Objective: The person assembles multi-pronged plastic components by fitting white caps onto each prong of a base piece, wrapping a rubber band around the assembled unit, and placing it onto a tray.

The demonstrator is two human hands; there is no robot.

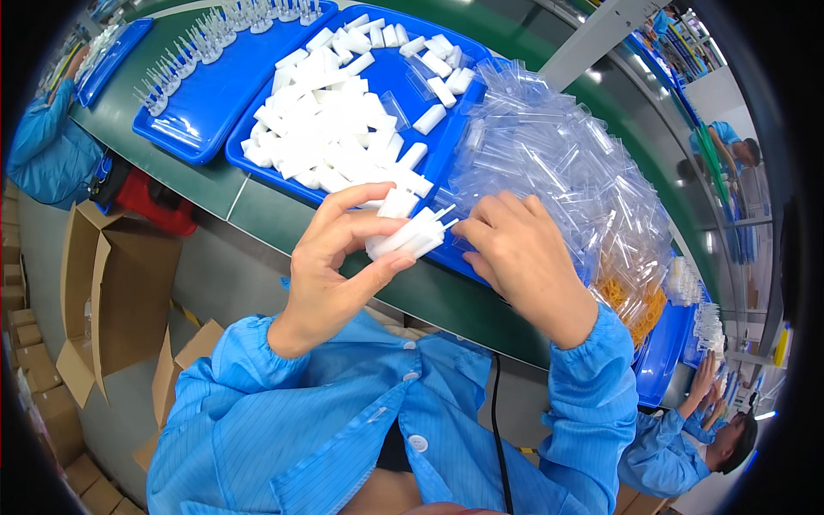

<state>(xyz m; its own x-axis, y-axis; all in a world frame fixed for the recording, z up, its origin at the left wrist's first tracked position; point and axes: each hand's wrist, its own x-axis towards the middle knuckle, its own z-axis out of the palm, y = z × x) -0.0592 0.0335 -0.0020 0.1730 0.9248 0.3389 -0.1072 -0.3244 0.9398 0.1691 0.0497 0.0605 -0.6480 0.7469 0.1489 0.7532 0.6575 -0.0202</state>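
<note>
My left hand [339, 253] is wrapped around several white plastic pieces [410, 233], held in a bunch above the table's front edge. Thin pale tips stick out of the bunch toward my right hand [524, 249]. The fingers of that hand are curled close to those tips, and whatever they may pinch is hidden. Just beyond lies a heap of white oblong pieces [322, 120] in a blue tray [249, 159]. A large pile of clear plastic sleeves [549, 154] spreads beside it on the right.
At the far left, a blue tray [193, 129] carries rows of upright white parts with thin stems [206, 43]. Orange rubber bands [639, 318] lie near the right tray [661, 360]. Open cardboard boxes [129, 283] stand on the floor at left. People in blue sit on both sides.
</note>
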